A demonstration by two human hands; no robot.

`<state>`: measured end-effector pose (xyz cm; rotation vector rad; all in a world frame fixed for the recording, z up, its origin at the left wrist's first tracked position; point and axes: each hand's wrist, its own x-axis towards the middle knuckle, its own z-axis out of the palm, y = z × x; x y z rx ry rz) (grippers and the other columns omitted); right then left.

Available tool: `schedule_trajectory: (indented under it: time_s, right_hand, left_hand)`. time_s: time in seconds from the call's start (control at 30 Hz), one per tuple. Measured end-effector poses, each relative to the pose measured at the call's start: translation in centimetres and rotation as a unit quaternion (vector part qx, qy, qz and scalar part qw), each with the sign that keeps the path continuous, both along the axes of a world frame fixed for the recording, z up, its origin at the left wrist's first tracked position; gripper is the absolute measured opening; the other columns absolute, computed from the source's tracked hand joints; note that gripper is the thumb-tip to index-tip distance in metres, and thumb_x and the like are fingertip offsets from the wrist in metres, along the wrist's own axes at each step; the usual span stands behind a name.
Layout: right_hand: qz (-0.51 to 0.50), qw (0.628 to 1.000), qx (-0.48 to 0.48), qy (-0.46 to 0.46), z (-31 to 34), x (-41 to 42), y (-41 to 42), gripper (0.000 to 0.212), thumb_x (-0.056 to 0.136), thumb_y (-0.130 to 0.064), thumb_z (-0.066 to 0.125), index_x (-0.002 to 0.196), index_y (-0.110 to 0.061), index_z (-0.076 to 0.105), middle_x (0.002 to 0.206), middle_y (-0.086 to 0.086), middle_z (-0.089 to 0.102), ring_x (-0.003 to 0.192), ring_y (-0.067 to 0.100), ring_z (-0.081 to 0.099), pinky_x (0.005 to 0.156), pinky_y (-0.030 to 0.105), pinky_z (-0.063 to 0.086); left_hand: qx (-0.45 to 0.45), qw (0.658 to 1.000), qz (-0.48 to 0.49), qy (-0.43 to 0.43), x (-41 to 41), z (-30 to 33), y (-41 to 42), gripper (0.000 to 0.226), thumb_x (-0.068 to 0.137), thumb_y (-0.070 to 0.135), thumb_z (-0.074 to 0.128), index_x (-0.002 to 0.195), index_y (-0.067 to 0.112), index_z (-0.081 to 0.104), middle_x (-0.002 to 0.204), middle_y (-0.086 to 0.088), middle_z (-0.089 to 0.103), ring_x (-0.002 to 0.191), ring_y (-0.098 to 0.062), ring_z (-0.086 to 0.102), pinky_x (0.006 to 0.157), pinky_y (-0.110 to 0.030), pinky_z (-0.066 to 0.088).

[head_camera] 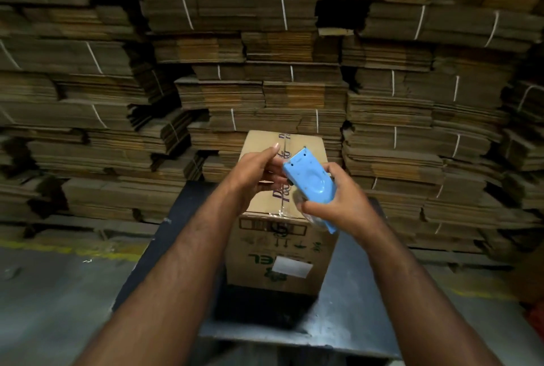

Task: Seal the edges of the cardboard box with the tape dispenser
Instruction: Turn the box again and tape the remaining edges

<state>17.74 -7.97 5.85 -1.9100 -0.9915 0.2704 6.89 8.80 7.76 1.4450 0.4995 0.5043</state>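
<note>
A closed brown cardboard box (266,250) with purple lettering on top stands upright in the middle of the view. Clear tape (282,212) runs along its top seam and hangs crumpled over the near edge. My right hand (343,203) grips a light blue tape dispenser (310,181), held tilted just above the box's top right. My left hand (259,174) hovers over the box top beside the dispenser's front end, fingers curled toward it, thumb pointing up. Whether the fingers pinch the tape end is hidden.
The box rests on a grey metal table (350,315) with a dark mat (176,236) to its left. A wall of bundled flat cardboard stacks (265,71) rises close behind. Concrete floor with a yellow line (59,248) lies to the left.
</note>
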Motion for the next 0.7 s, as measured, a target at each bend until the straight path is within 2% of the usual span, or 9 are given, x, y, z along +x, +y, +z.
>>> schedule_trajectory:
  time_s: [0.07, 0.13, 0.23, 0.33, 0.43, 0.5, 0.6, 0.7]
  right_hand:
    - [0.006, 1.000, -0.011, -0.024, 0.6, -1.2, 1.1, 0.062, 0.058, -0.034, 0.087, 0.110, -0.039, 0.053, 0.096, -0.013, 0.068, 0.083, 0.004, 0.067, 0.074, 0.039, 0.060]
    - [0.017, 0.999, -0.021, -0.045, 1.2, -2.5, 1.8, 0.070, 0.058, -0.036, 0.087, 0.116, -0.041, 0.050, 0.099, -0.014, 0.066, 0.083, 0.001, 0.065, 0.070, 0.030, 0.059]
    - [0.029, 0.997, -0.030, -0.063, 1.8, -3.9, 2.7, 0.072, 0.059, -0.038, 0.087, 0.118, -0.043, 0.047, 0.102, -0.017, 0.064, 0.084, -0.004, 0.063, 0.063, 0.017, 0.054]
    - [0.028, 0.996, -0.042, -0.078, 2.1, -4.9, 3.3, 0.072, 0.061, -0.042, 0.087, 0.119, -0.043, 0.046, 0.103, -0.017, 0.064, 0.085, -0.003, 0.063, 0.067, 0.020, 0.054]
    - [0.024, 0.994, -0.053, -0.090, 2.2, -5.6, 3.5, 0.071, 0.062, -0.042, 0.086, 0.120, -0.043, 0.045, 0.103, -0.015, 0.065, 0.087, 0.001, 0.063, 0.074, 0.028, 0.056]
    - [0.017, 0.993, -0.062, -0.102, 2.2, -5.9, 3.7, 0.070, 0.063, -0.039, 0.084, 0.119, -0.044, 0.043, 0.102, -0.013, 0.065, 0.085, 0.006, 0.065, 0.072, 0.033, 0.058]
    - [-0.008, 0.982, -0.085, -0.167, 2.4, -6.1, 4.5, 0.067, 0.067, -0.039, 0.078, 0.121, -0.044, 0.038, 0.099, -0.012, 0.064, 0.081, 0.011, 0.063, 0.066, 0.039, 0.058]
    - [-0.019, 0.970, -0.100, -0.222, 2.3, -6.0, 5.3, 0.066, 0.070, -0.044, 0.073, 0.125, -0.039, 0.035, 0.101, -0.011, 0.060, 0.084, 0.013, 0.060, 0.068, 0.040, 0.056]
  left_hand:
    - [-0.014, 1.000, -0.002, -0.009, -1.0, 0.6, 0.9, 0.037, 0.099, 0.035, 0.058, 0.070, 0.015, 0.072, 0.072, -0.005, 0.071, 0.064, -0.016, 0.066, 0.076, -0.038, 0.055]
    - [-0.028, 1.000, -0.009, -0.011, -2.0, 1.0, 1.6, 0.026, 0.096, 0.032, 0.062, 0.080, 0.014, 0.073, 0.079, -0.005, 0.070, 0.068, -0.016, 0.067, 0.079, -0.041, 0.058]
    - [-0.031, 0.999, -0.027, 0.000, -3.1, 1.4, 2.9, 0.019, 0.091, 0.029, 0.069, 0.089, 0.011, 0.076, 0.084, -0.006, 0.072, 0.075, -0.017, 0.068, 0.073, -0.039, 0.061]
    - [-0.019, 0.999, -0.048, 0.007, -3.8, 1.4, 4.2, 0.014, 0.089, 0.024, 0.071, 0.084, 0.011, 0.074, 0.077, -0.005, 0.073, 0.072, -0.016, 0.067, 0.064, -0.031, 0.058]
    - [-0.028, 0.998, -0.056, 0.009, -4.4, 1.6, 4.9, 0.011, 0.091, 0.016, 0.069, 0.085, 0.008, 0.068, 0.070, -0.004, 0.072, 0.061, -0.012, 0.067, 0.059, -0.027, 0.059]
    - [-0.026, 0.998, -0.058, 0.011, -4.7, 1.8, 5.1, 0.010, 0.091, 0.015, 0.070, 0.088, 0.005, 0.069, 0.071, -0.005, 0.073, 0.057, -0.010, 0.067, 0.057, -0.025, 0.058]
    - [-0.010, 0.999, -0.051, 0.014, -4.6, 2.5, 5.2, 0.011, 0.090, 0.015, 0.071, 0.089, 0.005, 0.070, 0.073, -0.005, 0.074, 0.057, -0.010, 0.067, 0.055, -0.023, 0.056]
    - [-0.020, 0.999, -0.047, 0.010, -4.4, 2.8, 5.2, 0.019, 0.088, 0.019, 0.074, 0.095, 0.003, 0.070, 0.068, -0.001, 0.072, 0.054, -0.009, 0.066, 0.055, -0.022, 0.056]
